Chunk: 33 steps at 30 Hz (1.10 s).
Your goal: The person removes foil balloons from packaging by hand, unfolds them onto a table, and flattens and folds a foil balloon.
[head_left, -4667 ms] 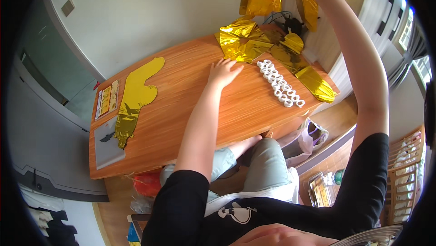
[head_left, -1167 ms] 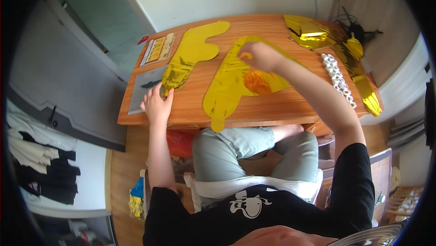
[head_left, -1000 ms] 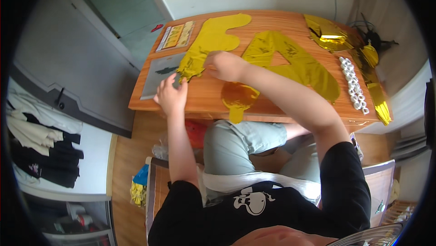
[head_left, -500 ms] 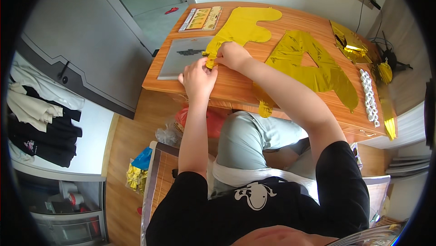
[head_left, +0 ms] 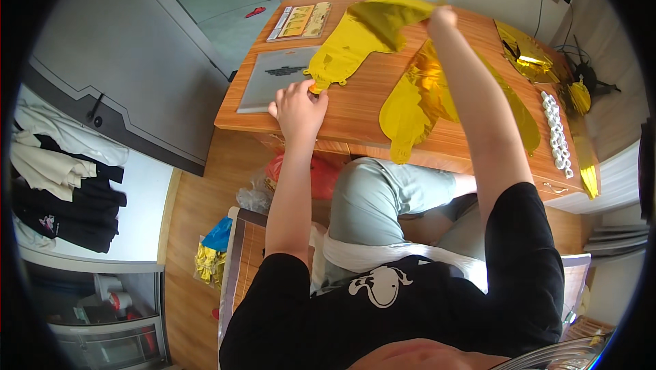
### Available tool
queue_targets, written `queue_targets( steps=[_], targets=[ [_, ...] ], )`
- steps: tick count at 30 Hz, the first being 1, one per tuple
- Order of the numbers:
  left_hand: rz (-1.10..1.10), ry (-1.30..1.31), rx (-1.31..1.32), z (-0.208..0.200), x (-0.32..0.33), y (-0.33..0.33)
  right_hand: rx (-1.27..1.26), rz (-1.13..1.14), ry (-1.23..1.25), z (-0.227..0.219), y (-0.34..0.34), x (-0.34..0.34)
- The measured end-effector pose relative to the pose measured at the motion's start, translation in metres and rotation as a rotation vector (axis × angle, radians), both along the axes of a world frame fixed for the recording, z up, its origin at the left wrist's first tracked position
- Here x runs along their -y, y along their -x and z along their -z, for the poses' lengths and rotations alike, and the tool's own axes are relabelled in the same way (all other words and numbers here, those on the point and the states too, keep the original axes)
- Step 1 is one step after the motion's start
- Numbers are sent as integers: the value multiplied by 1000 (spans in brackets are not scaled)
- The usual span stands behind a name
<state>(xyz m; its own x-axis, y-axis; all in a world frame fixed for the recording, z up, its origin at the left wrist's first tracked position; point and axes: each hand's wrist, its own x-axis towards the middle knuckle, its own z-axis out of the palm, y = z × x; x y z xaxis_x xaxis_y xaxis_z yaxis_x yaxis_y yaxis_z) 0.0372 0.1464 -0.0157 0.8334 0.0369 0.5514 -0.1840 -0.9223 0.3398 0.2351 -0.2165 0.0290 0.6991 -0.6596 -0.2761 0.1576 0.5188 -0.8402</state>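
While the left hand [head_left: 298, 107] pinches the flat gold foil balloon [head_left: 355, 38] by its neck on the worktop [head_left: 355, 107] and the right hand [head_left: 441, 18] grips its lifted far edge, it looks light, limp, slick and crease-prone, best held by its edges.

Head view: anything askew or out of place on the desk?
One thing: the second gold foil balloon hangs over the front edge of the wooden desk, its tail past the rim. The nearer gold foil balloon is folded over where the right hand lifts it; the left hand pins its neck.

Two gold foil balloons [head_left: 355, 42] [head_left: 437, 97] flat on desk – one grey pad [head_left: 277, 86].
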Motion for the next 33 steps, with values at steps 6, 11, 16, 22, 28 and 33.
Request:
queue_targets(
  steps=[6, 11, 16, 22, 28, 33],
  targets=[
    [14, -5, 7, -4, 5, 1, 63, 491, 635, -78, 57, 69],
    [25, -12, -81, -8, 22, -4, 330, 311, 1492, -126, 96, 118],
    [-27, -31, -53, -8, 4, 2, 497, -257, 2280, -133, 214, 41],
    [76, -47, 160, -2, 10, -2, 633, -608, 2341, -53, 294, 75],
    [799, 235, -133, -28, 47, 26, 189, -982, 1769, 0, 348, 93],
    [905, -69, -120, -23, 80, 33, 163, -1119, 1641, -10, 378, 86]
  ],
)
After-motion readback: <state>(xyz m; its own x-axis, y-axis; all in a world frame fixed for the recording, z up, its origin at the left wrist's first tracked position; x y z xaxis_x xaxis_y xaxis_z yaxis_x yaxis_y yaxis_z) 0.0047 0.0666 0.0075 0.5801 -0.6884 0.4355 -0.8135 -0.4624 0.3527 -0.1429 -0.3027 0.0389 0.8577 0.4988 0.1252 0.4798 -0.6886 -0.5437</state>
